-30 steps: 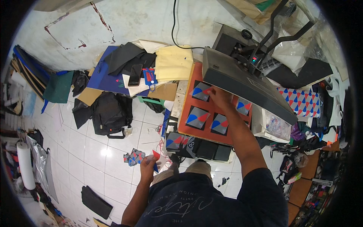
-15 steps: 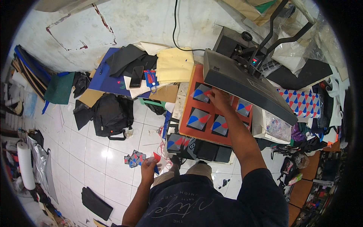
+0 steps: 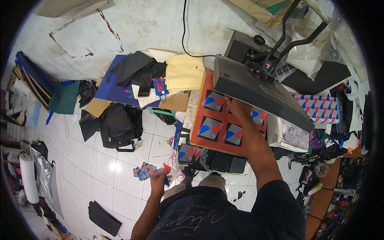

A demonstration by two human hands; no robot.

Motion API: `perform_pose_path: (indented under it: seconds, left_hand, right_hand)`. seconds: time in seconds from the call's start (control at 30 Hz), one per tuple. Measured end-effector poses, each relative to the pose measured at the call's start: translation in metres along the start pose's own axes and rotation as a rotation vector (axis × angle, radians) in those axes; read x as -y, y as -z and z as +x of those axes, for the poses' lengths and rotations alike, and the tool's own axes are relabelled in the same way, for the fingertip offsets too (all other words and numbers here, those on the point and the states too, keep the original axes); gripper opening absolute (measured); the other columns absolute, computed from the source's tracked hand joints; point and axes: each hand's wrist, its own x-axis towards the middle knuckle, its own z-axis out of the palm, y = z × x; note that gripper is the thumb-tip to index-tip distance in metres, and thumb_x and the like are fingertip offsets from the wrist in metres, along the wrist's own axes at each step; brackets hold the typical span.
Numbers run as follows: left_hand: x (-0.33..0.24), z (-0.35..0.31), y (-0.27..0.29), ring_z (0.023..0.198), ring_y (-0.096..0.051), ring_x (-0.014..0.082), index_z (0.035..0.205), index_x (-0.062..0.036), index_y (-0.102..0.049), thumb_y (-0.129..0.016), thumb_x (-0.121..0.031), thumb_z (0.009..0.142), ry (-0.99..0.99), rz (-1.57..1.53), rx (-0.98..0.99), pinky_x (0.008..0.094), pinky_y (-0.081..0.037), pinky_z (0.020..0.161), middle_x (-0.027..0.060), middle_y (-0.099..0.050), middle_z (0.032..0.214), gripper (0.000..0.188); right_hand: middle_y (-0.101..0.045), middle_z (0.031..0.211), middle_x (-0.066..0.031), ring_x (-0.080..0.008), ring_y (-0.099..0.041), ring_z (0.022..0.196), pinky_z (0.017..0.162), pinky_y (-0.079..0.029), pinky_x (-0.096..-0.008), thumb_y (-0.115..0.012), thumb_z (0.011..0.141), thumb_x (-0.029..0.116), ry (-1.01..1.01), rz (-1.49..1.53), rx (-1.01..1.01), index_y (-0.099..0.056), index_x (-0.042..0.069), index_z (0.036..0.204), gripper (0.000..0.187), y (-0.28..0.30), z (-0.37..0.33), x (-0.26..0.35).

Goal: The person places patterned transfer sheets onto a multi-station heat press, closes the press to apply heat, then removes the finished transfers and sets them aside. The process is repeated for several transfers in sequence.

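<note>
My right hand (image 3: 236, 106) reaches over the orange-red bed (image 3: 197, 133) of a heat press, close under its raised dark upper plate (image 3: 264, 93). Its fingers are partly hidden there, so I cannot tell whether they hold anything. Several black squares bearing grey, red and blue prints lie on the bed, among them one printed square (image 3: 214, 100) just left of that hand. Low on the left, my left hand (image 3: 159, 179) is closed round a small stack of printed red-and-blue pieces (image 3: 166, 169). More grey, red and blue pieces (image 3: 146, 171) show beside it.
A white box with clear plastic (image 3: 294, 134) stands right of the bed. Dark pieces (image 3: 220, 160) lie along the near side. On the left are a phone (image 3: 145, 85), yellow cloth (image 3: 185, 72), and a black backpack (image 3: 120, 126) on the tiled floor. A black cable (image 3: 185, 30) hangs behind.
My right hand has shifted slightly right and down, away from the upper left printed square, which now shows more fully. My left hand keeps its hold, nearly still. The view has shifted slightly.
</note>
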Motion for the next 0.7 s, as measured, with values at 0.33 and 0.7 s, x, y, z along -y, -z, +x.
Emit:
perform_pose_path:
  seconds: [0.33, 0.7]
  left_hand:
    - [-0.001, 0.005, -0.012, 0.08, -0.07, 0.0241, 0.109, 0.0027, -0.06, -0.067, -0.012, 0.089, 0.023, 0.031, 0.045, 0.0338, -0.059, 0.067, 0.0141, -0.069, 0.099, 0.026]
    - [0.001, 0.003, -0.013, 0.079, -0.07, 0.0226, 0.107, 0.0019, -0.061, -0.067, -0.011, 0.089, -0.004, 0.07, 0.063, 0.0327, -0.058, 0.065, 0.0126, -0.069, 0.097, 0.023]
  right_hand:
    - [-0.068, 0.098, -0.0083, -0.0299, -0.065, 0.095, 0.082, -0.049, -0.0435, -0.067, 0.087, 0.032, 0.039, -0.036, 0.038, -0.067, 0.011, 0.1, 0.025, 0.015, -0.02, -0.002]
    - [-0.067, 0.104, -0.0118, -0.032, -0.062, 0.103, 0.088, -0.048, -0.045, -0.069, 0.083, 0.043, 0.097, -0.08, 0.059, -0.069, 0.007, 0.096, 0.038, -0.003, -0.018, 0.021]
